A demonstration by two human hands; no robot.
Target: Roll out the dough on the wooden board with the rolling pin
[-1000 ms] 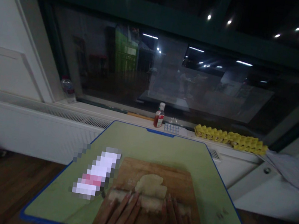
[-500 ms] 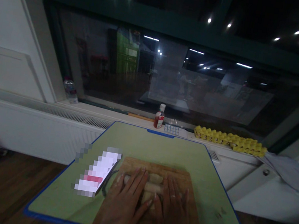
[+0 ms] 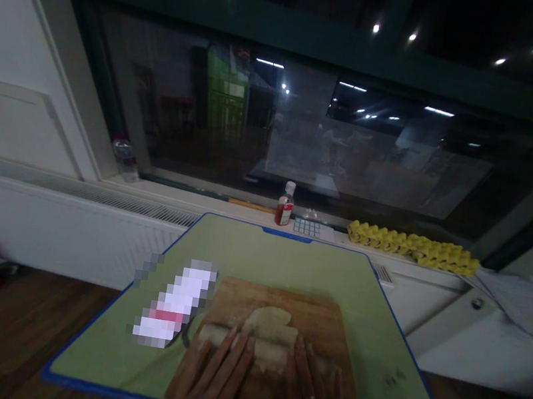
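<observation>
A pale rolling pin lies across a flattened sheet of dough on a wooden cutting board. On the left part of the pin rests my left hand, its fingers stretched out flat. My right hand, with a ring on one finger, lies the same way on the right part of the pin. Neither hand is wrapped round it. Dough shows beyond the pin, and a little of it shows on the near side between my hands. My palms hide part of the board's near side.
The board sits on a green folding table with a blue edge. Left of it lies a phone with a blurred screen. On the windowsill stand a small bottle of red liquid, a clear bottle and yellow egg trays. A radiator runs below.
Both hands have moved toward me with the rolling pin. More of the dough's far part now shows beyond the pin.
</observation>
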